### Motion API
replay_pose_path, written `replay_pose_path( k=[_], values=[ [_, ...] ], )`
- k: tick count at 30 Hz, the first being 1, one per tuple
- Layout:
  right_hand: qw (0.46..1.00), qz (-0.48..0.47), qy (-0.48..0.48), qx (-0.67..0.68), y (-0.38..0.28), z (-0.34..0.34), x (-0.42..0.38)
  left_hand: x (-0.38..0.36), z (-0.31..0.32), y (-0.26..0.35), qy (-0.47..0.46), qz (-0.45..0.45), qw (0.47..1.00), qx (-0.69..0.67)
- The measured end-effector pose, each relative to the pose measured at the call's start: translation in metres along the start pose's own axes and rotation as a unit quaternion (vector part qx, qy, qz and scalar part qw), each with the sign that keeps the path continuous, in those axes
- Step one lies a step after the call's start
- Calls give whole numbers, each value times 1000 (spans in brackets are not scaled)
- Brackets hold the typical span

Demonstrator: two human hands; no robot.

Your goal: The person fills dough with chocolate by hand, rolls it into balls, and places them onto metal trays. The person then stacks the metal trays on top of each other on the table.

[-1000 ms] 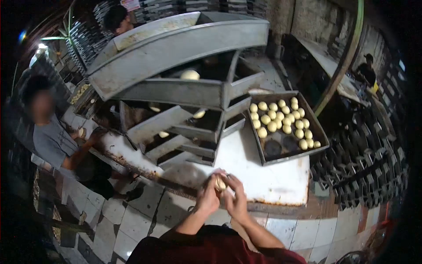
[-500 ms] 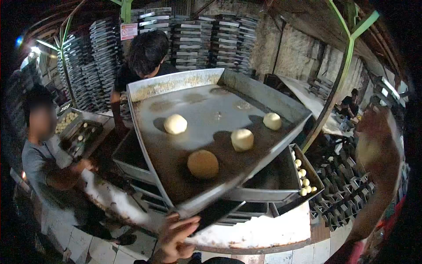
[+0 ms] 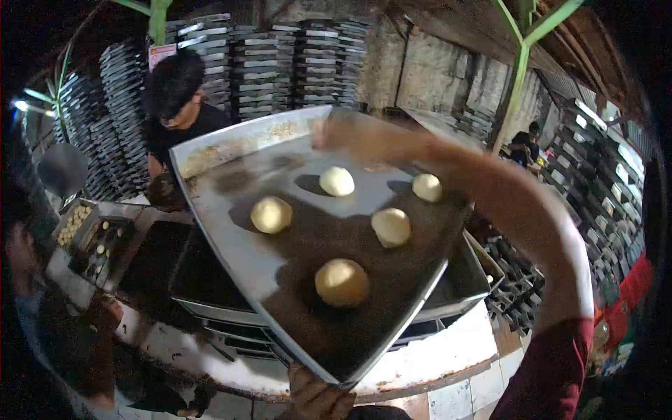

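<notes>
A large metal tray (image 3: 238, 276) is tilted in front of me, held at its near corner by my left hand (image 3: 318, 397), its fingers wrapped round the rim. Five pale dough balls rest on it, among them one near the front (image 3: 341, 283), one at the left (image 3: 271, 215) and one in the middle (image 3: 337, 181). My right arm reaches over the tray from the right. My right hand (image 3: 339, 134) is above the far part of the tray, blurred by motion, and its fingers cannot be made out.
Beneath is a stack of trays (image 3: 231, 315) on a white-topped table (image 3: 434, 357). Another tray with dough balls (image 3: 75, 225) stands at the left. Two people are near the left side; another sits at the far right. Tall tray stacks (image 3: 262, 70) line the back.
My right hand has moved in from the right, over the tray. A further dough ball now lies on the tray, near its middle. The view has shifted to the right.
</notes>
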State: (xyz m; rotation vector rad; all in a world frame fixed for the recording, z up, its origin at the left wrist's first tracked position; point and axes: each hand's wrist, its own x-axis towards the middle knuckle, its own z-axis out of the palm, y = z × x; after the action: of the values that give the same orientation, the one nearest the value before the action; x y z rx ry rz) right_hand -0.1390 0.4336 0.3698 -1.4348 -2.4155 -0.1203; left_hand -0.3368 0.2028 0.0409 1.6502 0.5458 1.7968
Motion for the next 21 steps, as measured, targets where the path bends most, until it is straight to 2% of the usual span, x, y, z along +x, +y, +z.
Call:
replay_pose_path(
  k=[1, 2, 3, 4, 5, 6, 7, 8, 9, 10, 11, 12, 13, 14, 15, 16, 18, 19, 20, 21],
  values=[
    [992, 88, -9, 92, -18, -33, -15, 17, -1, 10, -49, 108, 988, 95],
    [973, 99, 128, 166, -15, -57, -21, 24, -18, 16, -61, 101, 989, 89],
    [970, 119, 130, 168, -8, -83, -31, 27, -34, 22, -177, 121, 948, 234],
    [955, 98, 212, 184, 3, -109, -46, 32, -37, 29, -290, 144, 873, 365],
    [933, 77, 292, 195, 19, -120, -68, 42, -12, 42, -156, 143, 948, 239],
    [930, 103, 294, 193, 37, -114, -96, 46, 13, 51, -14, 126, 986, 108],
    [940, 101, 302, 120, 54, -105, -126, 38, 8, 27, 59, 302, 927, 212],
    [947, 94, 303, 47, 75, -94, -155, 27, 8, 14, 109, 375, 899, 197],
    [890, 20, 406, -208, 149, -59, -169, 15, 6, 1, 161, 442, 862, 188],
    [888, 143, 406, -160, 182, -15, -198, 2, 9, 1, 189, 414, 888, 74],
    [898, 175, 370, -163, 225, 31, -229, -53, -24, -28, 212, 357, 904, 104],
    [922, 180, 322, -117, 268, 85, -262, -51, -4, -13, 209, 352, 905, 113],
    [962, 225, 118, -101, 330, 149, -304, -43, 24, 15, 147, 346, 901, 218],
    [956, 292, 16, 0, 308, 174, -330, -41, 46, 32, 85, 336, 881, 321],
    [937, 343, -72, 6, 334, 226, -356, -88, 27, 22, 78, 267, 857, 433],
    [915, 393, -94, 11, 359, 275, -379, -137, 8, 12, 58, 202, 812, 545],
    [867, 496, -22, 40, 387, 343, -403, -164, 63, 5, 182, 59, 663, 724],
    [842, 536, 44, 51, 396, 366, -405, -170, 82, 7, 184, 58, 650, 735],
    [820, 561, 104, 56, 409, 395, -407, -180, 98, 9, 236, 45, 801, 548],
    [806, 580, 114, 29, 423, 422, -403, -188, 112, 14, 275, 32, 903, 329]
  ],
)
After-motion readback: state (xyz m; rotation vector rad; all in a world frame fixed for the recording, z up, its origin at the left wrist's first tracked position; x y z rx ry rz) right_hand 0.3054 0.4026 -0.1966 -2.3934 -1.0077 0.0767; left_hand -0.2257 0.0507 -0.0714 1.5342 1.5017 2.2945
